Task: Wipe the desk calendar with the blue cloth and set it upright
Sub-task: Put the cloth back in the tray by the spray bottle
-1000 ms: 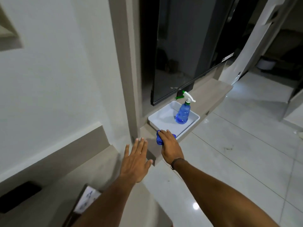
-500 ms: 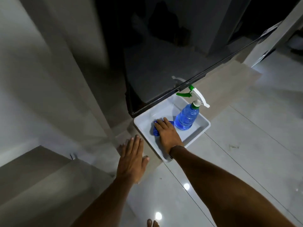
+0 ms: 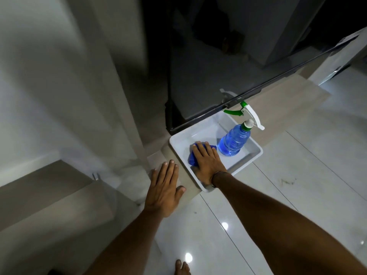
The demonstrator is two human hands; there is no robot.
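The blue cloth (image 3: 191, 158) lies bunched in the near left part of a white tray (image 3: 198, 133). My right hand (image 3: 208, 163) rests on top of the cloth with its fingers laid over it, covering most of it. My left hand (image 3: 163, 187) is held flat with fingers apart over the beige ledge (image 3: 278, 108), just left of the tray, and holds nothing. The desk calendar is out of view.
A blue spray bottle (image 3: 234, 141) with a white and green trigger stands in the tray's right half, close to my right hand. A large dark screen (image 3: 228, 66) overhangs the tray's back edge. Glossy white floor tiles (image 3: 297, 185) spread to the right; my bare foot (image 3: 181, 267) shows at the bottom.
My right hand carried the blue cloth from the tray's near rim into the tray. The view swung right and down, and the calendar at lower left dropped out of sight.
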